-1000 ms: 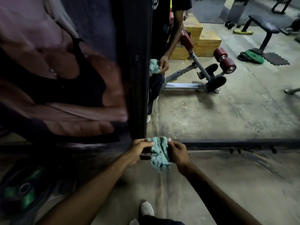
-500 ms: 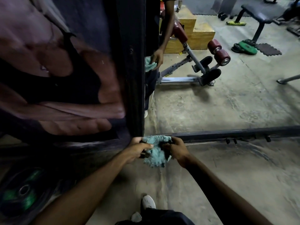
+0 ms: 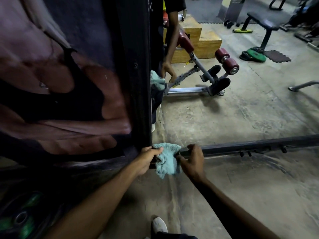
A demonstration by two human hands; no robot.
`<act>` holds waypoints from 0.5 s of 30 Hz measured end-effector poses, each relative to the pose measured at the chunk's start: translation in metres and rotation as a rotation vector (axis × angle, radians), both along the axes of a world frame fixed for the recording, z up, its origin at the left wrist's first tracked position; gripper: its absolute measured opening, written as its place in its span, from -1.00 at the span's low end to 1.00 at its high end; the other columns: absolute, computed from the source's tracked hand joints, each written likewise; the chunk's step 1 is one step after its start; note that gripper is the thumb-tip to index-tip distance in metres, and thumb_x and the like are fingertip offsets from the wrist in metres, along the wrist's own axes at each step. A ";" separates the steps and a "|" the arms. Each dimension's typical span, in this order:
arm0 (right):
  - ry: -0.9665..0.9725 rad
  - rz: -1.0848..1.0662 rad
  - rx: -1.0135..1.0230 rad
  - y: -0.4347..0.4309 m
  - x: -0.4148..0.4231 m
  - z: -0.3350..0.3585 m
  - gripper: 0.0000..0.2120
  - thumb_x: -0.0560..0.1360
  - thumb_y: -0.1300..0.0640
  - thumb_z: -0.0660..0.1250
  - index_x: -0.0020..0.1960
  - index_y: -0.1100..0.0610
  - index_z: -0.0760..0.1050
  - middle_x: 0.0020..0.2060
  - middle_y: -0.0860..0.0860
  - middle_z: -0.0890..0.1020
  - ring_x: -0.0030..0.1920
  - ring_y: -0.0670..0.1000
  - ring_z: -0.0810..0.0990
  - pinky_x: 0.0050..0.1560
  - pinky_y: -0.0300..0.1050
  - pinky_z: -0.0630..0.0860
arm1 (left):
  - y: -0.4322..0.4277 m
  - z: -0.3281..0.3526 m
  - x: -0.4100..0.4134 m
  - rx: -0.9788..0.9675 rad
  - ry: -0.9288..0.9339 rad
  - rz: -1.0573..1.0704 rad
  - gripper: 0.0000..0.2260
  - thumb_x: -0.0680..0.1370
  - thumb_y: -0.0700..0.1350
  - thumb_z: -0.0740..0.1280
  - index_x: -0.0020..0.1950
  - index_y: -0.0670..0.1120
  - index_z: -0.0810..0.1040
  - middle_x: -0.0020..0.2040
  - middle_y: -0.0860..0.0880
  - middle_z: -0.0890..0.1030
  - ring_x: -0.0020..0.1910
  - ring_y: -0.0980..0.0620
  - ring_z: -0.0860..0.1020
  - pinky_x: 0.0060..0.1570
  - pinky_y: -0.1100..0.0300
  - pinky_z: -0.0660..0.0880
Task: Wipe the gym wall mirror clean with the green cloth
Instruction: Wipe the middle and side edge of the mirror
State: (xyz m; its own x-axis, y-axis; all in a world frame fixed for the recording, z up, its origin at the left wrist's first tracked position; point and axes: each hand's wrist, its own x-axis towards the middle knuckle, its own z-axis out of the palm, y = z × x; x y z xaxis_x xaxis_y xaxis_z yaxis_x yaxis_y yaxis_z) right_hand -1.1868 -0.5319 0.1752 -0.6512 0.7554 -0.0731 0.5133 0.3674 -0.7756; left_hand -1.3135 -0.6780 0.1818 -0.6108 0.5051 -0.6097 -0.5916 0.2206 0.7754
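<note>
Green cloth (image 3: 166, 163) held bunched just in front of the mirror (image 3: 233, 109), at its lower left corner. The left hand (image 3: 147, 160) grips one edge and the right hand (image 3: 192, 163) pinches the other, probably gathering it into a wiping pad.

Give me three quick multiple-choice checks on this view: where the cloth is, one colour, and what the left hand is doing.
1. Where is the green cloth?
A. on the floor
B. held at the mirror's lower frame
C. in a bucket
2. What colour are the reflected roller pads?
A. blue
B. yellow
C. dark red
3. What is the left hand doing?
A. gripping the cloth
B. lying flat on the glass
C. hanging empty
Answers: 1 B, the cloth is bunched by the frame's corner, the right hand pinching its other edge; 2 C, both round pads show dark red; 3 A, its fingers curl round the cloth.
</note>
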 end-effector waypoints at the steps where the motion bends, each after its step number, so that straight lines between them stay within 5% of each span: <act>1: 0.062 0.013 0.041 -0.003 -0.001 0.002 -0.66 0.38 0.04 0.57 0.05 0.01 0.50 -0.06 -0.07 0.60 -0.07 -0.07 0.58 -0.11 -0.07 0.56 | 0.003 0.002 -0.002 -0.001 0.030 0.024 -0.84 0.60 -0.17 0.44 0.13 -0.20 0.67 0.00 -0.17 0.71 -0.09 -0.08 0.67 -0.22 0.15 0.63; 5: 0.150 0.269 -0.318 -0.018 -0.010 0.022 -0.86 0.50 0.04 0.50 0.04 -0.11 0.62 -0.11 -0.08 0.73 -0.09 -0.06 0.72 -0.08 -0.05 0.67 | 0.011 0.008 -0.005 0.047 -0.010 0.093 -0.88 0.63 -0.18 0.39 0.10 -0.19 0.67 -0.01 -0.20 0.71 -0.10 -0.14 0.68 -0.07 0.00 0.64; 9: 0.137 0.187 -0.404 -0.017 -0.021 0.028 -0.64 0.35 0.02 0.63 0.09 0.01 0.61 -0.15 -0.10 0.72 -0.17 -0.13 0.71 -0.11 -0.10 0.67 | 0.010 0.012 -0.012 0.114 0.006 0.122 -0.91 0.63 -0.25 0.36 0.05 -0.21 0.66 -0.02 -0.20 0.70 -0.13 -0.08 0.68 -0.06 0.07 0.64; 12: 0.141 0.033 -0.341 -0.016 -0.023 0.033 -0.35 0.27 0.03 0.68 0.26 0.03 0.45 0.02 -0.11 0.58 -0.02 -0.05 0.63 -0.01 -0.06 0.62 | 0.000 0.019 -0.019 0.050 0.078 0.126 -0.92 0.63 -0.22 0.37 0.03 -0.17 0.67 -0.06 -0.13 0.73 -0.16 0.00 0.70 -0.15 0.17 0.63; 15: 0.252 0.058 -0.140 -0.014 -0.024 0.030 -0.71 0.37 0.15 0.61 -0.02 0.06 0.54 -0.17 -0.08 0.64 -0.16 -0.06 0.64 -0.18 -0.09 0.59 | -0.009 0.021 -0.021 -0.037 0.169 0.069 -0.93 0.63 -0.19 0.41 0.02 -0.17 0.67 -0.13 -0.10 0.73 -0.24 0.06 0.68 -0.27 0.24 0.61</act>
